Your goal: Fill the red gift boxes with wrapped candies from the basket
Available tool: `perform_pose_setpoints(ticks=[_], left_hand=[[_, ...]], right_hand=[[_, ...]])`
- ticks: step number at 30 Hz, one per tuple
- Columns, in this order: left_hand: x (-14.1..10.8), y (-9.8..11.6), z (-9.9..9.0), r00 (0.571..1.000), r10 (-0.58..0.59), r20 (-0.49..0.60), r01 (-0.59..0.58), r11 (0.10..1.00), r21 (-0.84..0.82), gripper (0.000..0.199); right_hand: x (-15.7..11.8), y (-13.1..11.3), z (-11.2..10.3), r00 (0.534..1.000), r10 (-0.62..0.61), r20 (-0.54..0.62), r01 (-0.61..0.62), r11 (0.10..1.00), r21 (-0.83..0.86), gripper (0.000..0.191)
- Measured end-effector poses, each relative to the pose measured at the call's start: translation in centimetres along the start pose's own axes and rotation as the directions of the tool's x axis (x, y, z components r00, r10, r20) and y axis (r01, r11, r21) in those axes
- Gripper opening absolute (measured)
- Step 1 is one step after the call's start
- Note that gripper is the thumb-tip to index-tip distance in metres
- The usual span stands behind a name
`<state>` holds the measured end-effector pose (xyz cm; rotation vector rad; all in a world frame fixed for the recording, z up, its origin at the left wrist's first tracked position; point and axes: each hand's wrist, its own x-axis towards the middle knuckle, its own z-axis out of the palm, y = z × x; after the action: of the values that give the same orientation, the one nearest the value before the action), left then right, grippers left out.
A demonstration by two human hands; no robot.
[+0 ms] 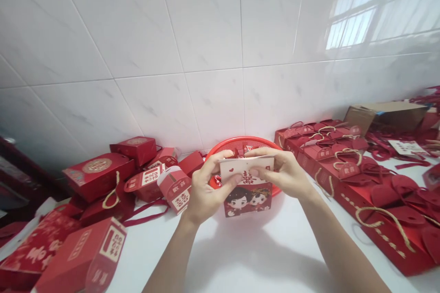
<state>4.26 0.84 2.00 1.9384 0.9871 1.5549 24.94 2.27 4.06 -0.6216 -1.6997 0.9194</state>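
- Left of the basket: red boxes (pixel 98 169) lie piled and tilted on the white counter (pixel 151 247), some with gold rope handles.
- Left hand (pixel 208 190), in front of the basket's left side: forearm slanting up from below, wrist bent inward, thumb flat on the front of the box, fingers curled round its top edge; it grips the box.
- Box (pixel 248 199), directly before the basket and hiding part of it: upright, red below, with two cartoon figures in red; its white top part carries a small heart and dark red lettering.
- Basket (pixel 245 139): red plastic, small wrapped pieces inside.
- Right hand (pixel 287 169), before the basket's right side: thumb pressing the white part, index finger along the top edge, also gripping the box.
- Right of the basket: packed rows of red bags (pixel 343 197); beyond them, a brown carton (pixel 395 112).
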Motion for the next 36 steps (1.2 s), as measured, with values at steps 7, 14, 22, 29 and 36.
perform_pose_setpoints(ticks=[7,14,22,29,36], left_hand=[[-0.2,0.1,-0.5,0.979,0.181,-0.088,-0.184,0.982,-0.031,0.059],[-1.1,1.5,0.2,0.883,0.463,-0.076,-0.462,0.886,0.035,0.093],[-2.1,3.1,0.2,0.779,0.618,-0.108,-0.578,0.774,0.259,0.1],[-0.9,2.6,0.7,0.77,0.625,-0.125,-0.624,0.78,0.051,0.097],[-1.6,2.4,1.9,0.781,0.587,-0.215,-0.608,0.792,-0.046,0.082]], right_hand=[[-0.2,-0.1,-0.4,0.988,-0.041,0.148,0.045,0.999,-0.021,0.069],[-0.8,-0.4,-0.2,0.931,-0.276,0.237,0.312,0.942,-0.126,0.052],[-1.5,-1.0,-0.3,0.906,-0.314,0.284,0.344,0.937,-0.063,0.057],[-1.3,0.1,0.9,0.902,-0.309,0.302,0.315,0.949,0.028,0.109],[-1.4,0.0,2.2,0.943,-0.296,0.154,0.301,0.953,-0.009,0.15]])
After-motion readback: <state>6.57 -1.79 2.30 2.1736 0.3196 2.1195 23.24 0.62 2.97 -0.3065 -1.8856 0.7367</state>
